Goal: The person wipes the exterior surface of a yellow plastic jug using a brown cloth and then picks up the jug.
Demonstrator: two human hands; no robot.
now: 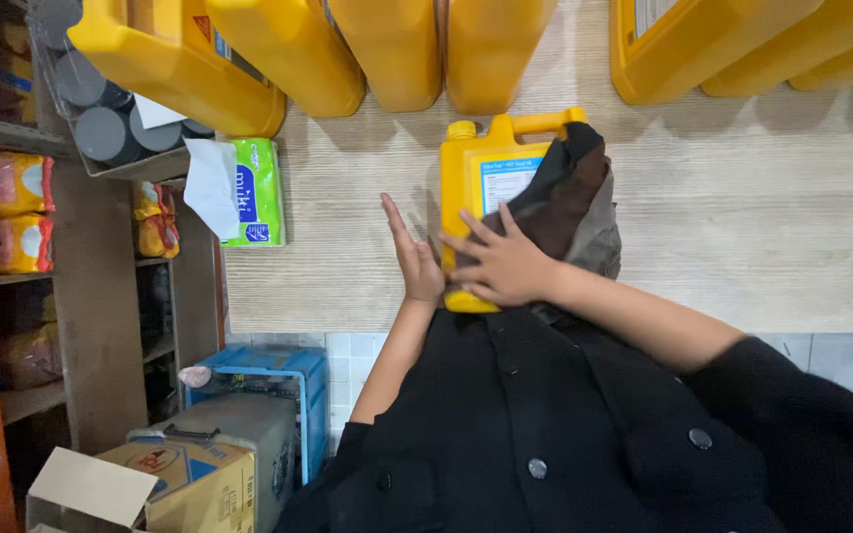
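A yellow jug [481, 197] lies flat on the wooden counter [742, 227], just beyond the person's chest, with its cap and moulded handle at the far end. A dark cloth [565, 197] is pressed onto its face by the right hand [505, 266], whose fingers are spread flat rather than closed round anything. The left hand [415, 259] is set edge-on against the jug's near left side, fingers straight and apart, steadying without clasping.

The jug is judged stiff, smooth-walled and likely heavy if full; its plastic may be slippery under the cloth. The firmest hold would be the handle, at the end away from both hands. The cloth is soft and limp. A green tissue pack [254, 192] lies well to the left.
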